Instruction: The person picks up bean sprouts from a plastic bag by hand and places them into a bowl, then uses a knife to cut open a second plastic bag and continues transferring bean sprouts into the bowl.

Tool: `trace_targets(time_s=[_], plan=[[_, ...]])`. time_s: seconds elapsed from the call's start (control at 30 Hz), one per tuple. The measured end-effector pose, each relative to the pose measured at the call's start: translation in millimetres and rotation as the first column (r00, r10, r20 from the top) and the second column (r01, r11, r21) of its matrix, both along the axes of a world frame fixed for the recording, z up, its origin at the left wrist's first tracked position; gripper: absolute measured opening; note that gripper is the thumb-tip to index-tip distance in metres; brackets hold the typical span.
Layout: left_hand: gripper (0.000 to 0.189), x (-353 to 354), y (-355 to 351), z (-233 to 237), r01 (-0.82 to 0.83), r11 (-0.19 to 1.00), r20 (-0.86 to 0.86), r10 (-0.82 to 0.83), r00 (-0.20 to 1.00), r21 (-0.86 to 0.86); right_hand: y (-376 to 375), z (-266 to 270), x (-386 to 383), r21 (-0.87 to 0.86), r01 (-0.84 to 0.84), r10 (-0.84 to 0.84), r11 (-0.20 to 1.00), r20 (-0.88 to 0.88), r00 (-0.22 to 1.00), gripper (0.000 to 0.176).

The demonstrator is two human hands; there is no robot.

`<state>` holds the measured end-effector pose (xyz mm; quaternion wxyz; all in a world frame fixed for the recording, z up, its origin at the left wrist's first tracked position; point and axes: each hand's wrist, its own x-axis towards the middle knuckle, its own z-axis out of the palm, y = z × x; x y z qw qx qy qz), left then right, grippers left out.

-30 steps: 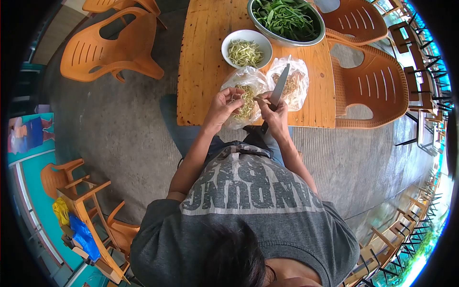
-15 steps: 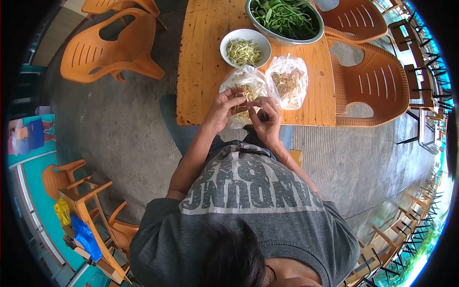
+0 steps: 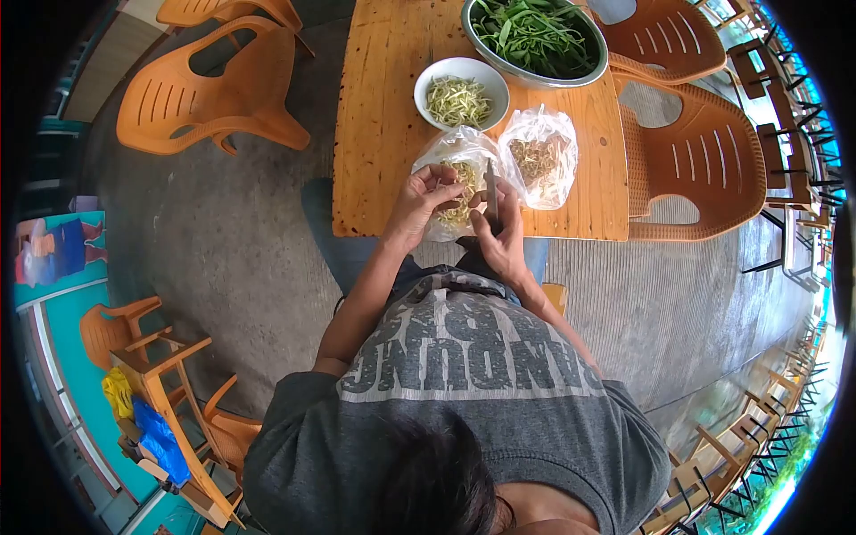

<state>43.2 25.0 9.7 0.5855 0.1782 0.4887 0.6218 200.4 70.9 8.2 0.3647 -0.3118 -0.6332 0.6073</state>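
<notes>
My right hand [image 3: 501, 234] is closed around the dark handle of a small knife [image 3: 490, 183], its blade pointing away from me. My left hand [image 3: 415, 207] has its thumb and fingertips drawn together in a pinch; whatever is between them is too small to make out. Both hands are over an open clear plastic bag [image 3: 430, 162] at the table's near edge, with pale bean sprouts [image 3: 464, 174] inside. Beyond it, a white bowl [image 3: 419, 96] holds more sprouts. To the right, a second plastic bag [image 3: 562, 187] contains brownish sprout trimmings.
The wooden table [image 3: 374, 134] has a large metal bowl [image 3: 603, 64] of green leaves at its far right. Orange plastic chairs stand at the right [image 3: 713, 169] and left [image 3: 214, 89]. A wooden stand with blue and yellow bags [image 3: 160, 437] is behind on the left.
My hands have parted a little. The right hand has turned, so the knife blade now points away from me and shows clearly. The bowls and bags stay in place on the table.
</notes>
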Motion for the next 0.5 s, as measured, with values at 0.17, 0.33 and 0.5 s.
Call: trace_targets(time_s=[0.17,0.33,0.5], plan=[[0.019,0,1,-2,0.007,0.999,-0.038,-0.009,0.999,-0.032,7,1,15,-0.389,-0.215,0.199,0.896,-0.083,0.977,0.047],[0.020,7,2,1,0.049,0.998,-0.008,-0.049,0.999,-0.050,4,-1,19,-0.368,-0.225,0.200,0.902,-0.105,0.974,0.043],[0.018,13,10,6,0.083,0.994,-0.052,-0.087,0.995,-0.077,6,-7,21,-0.355,-0.178,0.138,0.918,-0.137,0.981,0.041]])
